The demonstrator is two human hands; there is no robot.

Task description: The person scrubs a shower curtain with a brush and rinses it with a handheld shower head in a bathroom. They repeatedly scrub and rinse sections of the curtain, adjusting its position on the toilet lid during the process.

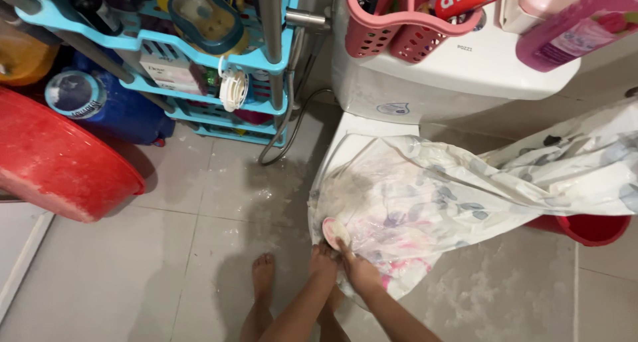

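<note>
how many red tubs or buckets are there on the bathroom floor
2. A large red basin sits at the left, beside the blue shelf rack. A red bucket sits at the right, mostly covered by the floral shower curtain. Others may be hidden.

White curtain (465,189) with grey-blue leaves and pink blotches; red basin (60,162), turquoise rack (219,63), pink basket (399,33), pale grey floor tiles (133,269).
</note>
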